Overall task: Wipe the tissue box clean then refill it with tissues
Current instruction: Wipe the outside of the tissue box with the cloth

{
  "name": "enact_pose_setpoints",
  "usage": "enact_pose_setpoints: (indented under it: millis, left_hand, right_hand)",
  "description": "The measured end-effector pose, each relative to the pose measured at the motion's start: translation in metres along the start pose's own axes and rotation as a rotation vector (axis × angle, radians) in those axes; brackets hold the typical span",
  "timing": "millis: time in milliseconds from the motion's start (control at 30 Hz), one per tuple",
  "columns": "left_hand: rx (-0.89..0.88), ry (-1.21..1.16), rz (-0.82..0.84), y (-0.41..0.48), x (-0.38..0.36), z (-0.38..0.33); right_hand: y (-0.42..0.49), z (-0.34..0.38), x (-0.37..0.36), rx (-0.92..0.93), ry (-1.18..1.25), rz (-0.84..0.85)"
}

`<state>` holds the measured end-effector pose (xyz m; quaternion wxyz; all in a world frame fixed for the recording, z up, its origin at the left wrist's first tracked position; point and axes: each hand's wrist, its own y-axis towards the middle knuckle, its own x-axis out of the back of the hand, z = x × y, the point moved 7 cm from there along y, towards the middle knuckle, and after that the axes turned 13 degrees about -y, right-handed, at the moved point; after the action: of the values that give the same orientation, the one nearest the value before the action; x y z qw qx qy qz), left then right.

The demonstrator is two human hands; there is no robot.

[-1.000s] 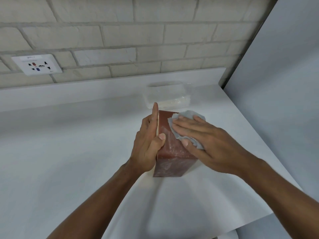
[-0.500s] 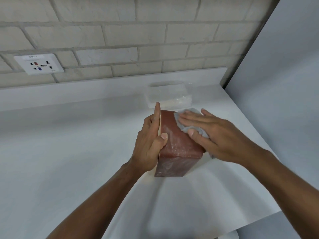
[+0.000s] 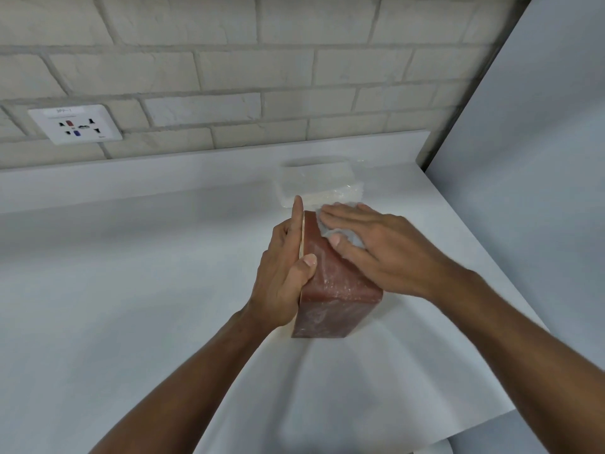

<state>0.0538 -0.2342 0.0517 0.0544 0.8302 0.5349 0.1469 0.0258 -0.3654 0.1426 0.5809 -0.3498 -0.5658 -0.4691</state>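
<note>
A reddish-brown tissue box stands on its side on the white counter, near the middle of the head view. My left hand holds its left face, fingers straight along the side and the thumb over the top edge. My right hand lies flat on the far part of the box's upper face and presses a pale grey cloth onto it; most of the cloth is hidden under the fingers. Behind the box lies a clear plastic pack of white tissues.
A brick wall with a white socket plate runs along the back. A grey panel closes off the right side. The counter's front right edge is close to my right forearm.
My right hand slid the cloth along the box's upper face, from the middle toward the far end. The left hand kept its hold; the box stayed put.
</note>
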Motion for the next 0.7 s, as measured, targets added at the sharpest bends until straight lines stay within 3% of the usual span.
enact_pose_setpoints:
  millis: [167, 367, 533, 700]
  left_hand:
    - [0.002, -0.007, 0.006, 0.001, -0.001, 0.000]
    - [0.034, -0.052, 0.080, 0.002, 0.005, -0.003]
    - [-0.015, -0.030, 0.273, 0.000, 0.010, -0.005]
    - [0.070, 0.028, 0.297, 0.003, 0.017, 0.005]
  right_hand:
    - [-0.007, 0.014, -0.009, 0.126, 0.007, 0.025]
    - [-0.007, -0.008, -0.005, 0.017, 0.060, 0.041]
    - [-0.012, -0.014, -0.010, 0.000, 0.084, 0.051]
    - [-0.014, -0.016, -0.014, -0.028, 0.092, 0.114]
